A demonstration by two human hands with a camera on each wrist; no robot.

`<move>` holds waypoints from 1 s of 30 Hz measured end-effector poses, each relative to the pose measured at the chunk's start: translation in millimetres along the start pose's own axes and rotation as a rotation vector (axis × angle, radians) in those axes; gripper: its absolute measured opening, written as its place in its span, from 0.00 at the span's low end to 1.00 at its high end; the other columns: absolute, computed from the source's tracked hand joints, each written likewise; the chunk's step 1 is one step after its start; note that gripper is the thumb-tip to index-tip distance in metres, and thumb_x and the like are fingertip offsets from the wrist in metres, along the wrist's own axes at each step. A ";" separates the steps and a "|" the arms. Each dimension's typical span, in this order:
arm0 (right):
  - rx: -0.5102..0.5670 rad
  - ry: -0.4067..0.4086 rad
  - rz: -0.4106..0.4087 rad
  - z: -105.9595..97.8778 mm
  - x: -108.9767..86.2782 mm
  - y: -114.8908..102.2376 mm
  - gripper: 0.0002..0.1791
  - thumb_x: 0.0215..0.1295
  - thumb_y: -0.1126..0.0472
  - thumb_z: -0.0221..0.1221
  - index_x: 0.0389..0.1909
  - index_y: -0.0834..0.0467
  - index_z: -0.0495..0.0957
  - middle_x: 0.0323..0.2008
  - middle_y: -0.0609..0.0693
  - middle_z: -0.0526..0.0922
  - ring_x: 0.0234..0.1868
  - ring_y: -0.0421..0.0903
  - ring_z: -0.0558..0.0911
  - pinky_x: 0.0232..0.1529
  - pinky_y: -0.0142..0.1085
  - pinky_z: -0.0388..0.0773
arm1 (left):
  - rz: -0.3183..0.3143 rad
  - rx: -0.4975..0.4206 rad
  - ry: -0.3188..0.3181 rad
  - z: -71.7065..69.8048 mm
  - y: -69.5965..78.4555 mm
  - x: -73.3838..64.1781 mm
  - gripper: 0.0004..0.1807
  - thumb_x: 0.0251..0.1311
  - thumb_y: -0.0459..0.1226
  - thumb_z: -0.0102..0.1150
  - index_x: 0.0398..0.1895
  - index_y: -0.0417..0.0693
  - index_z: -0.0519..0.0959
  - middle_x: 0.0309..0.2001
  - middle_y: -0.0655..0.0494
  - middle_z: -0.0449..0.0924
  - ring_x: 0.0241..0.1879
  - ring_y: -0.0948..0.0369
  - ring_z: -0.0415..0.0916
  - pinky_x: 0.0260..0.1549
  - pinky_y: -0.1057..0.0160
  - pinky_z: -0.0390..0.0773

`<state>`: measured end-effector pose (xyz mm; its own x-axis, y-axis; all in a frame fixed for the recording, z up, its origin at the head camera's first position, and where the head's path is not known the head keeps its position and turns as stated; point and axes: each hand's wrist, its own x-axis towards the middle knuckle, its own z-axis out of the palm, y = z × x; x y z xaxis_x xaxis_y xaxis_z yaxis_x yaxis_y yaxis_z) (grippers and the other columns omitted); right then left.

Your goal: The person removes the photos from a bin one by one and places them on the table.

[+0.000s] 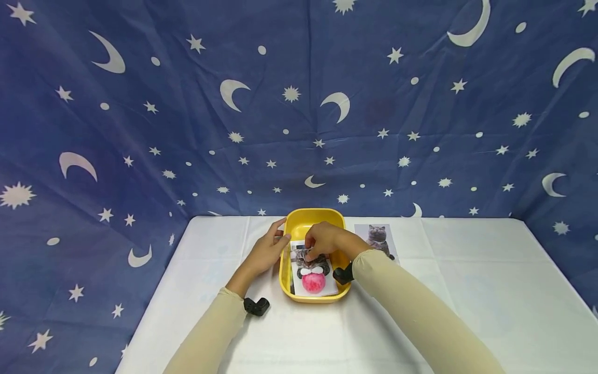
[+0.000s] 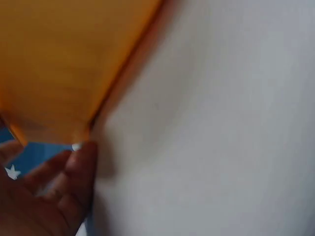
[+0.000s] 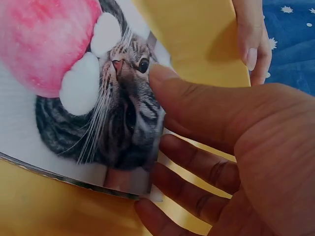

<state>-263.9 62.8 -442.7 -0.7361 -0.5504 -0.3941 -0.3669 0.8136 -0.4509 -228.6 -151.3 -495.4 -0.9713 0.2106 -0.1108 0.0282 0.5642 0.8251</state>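
Observation:
A yellow plastic basin stands on the white table with a stack of cat pictures lying in it. The top picture shows a tabby cat's face above white paws and a pink ball. My right hand reaches into the basin. Its thumb lies on the picture's face while the fingers curl behind the far edge, pinching it. At the basin's left rim my left hand holds on, thumb over the rim and fingers against the outside wall.
Another picture, of a grey cat, lies on the table right of the basin, partly behind my right forearm. A blue curtain with white moons and stars hangs around the white-covered table. Black wrist cameras sit on both wrists.

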 end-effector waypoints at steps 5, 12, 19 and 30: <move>-0.058 0.026 -0.013 0.4 -0.1 -0.1 0.15 0.58 0.51 0.74 0.44 0.51 0.86 0.39 0.44 0.84 0.41 0.43 0.77 0.50 0.37 0.79 | 0.043 0.021 0.008 2.4 -4.7 1.7 0.30 0.78 0.55 0.45 0.79 0.77 0.54 0.65 0.48 0.77 0.64 0.49 0.77 0.63 0.44 0.76; -0.082 0.053 -0.047 4.7 -7.6 -1.9 0.19 0.59 0.51 0.74 0.50 0.52 0.88 0.45 0.45 0.89 0.47 0.44 0.81 0.57 0.40 0.80 | 0.047 0.064 0.019 6.8 -2.6 -1.1 0.30 0.79 0.57 0.39 0.81 0.77 0.50 0.66 0.49 0.78 0.65 0.46 0.76 0.68 0.42 0.71; -0.093 0.060 -0.049 4.7 -10.6 -1.6 0.18 0.61 0.52 0.73 0.51 0.53 0.88 0.45 0.45 0.89 0.46 0.44 0.81 0.58 0.40 0.79 | 0.043 0.068 0.032 6.0 -1.8 1.1 0.30 0.80 0.56 0.38 0.81 0.76 0.51 0.64 0.48 0.79 0.65 0.45 0.76 0.68 0.42 0.70; 0.000 0.119 -0.090 6.2 -15.2 3.4 0.10 0.58 0.57 0.75 0.37 0.52 0.83 0.33 0.44 0.82 0.35 0.42 0.76 0.39 0.34 0.77 | 0.030 0.071 0.032 6.3 -3.8 -2.2 0.30 0.79 0.57 0.38 0.81 0.76 0.51 0.65 0.48 0.79 0.65 0.45 0.75 0.69 0.42 0.69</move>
<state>-250.5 72.8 -443.2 -0.7626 -0.5947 -0.2547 -0.4342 0.7623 -0.4799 -225.1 -148.9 -501.8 -0.9767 0.2035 -0.0683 0.0728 0.6132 0.7866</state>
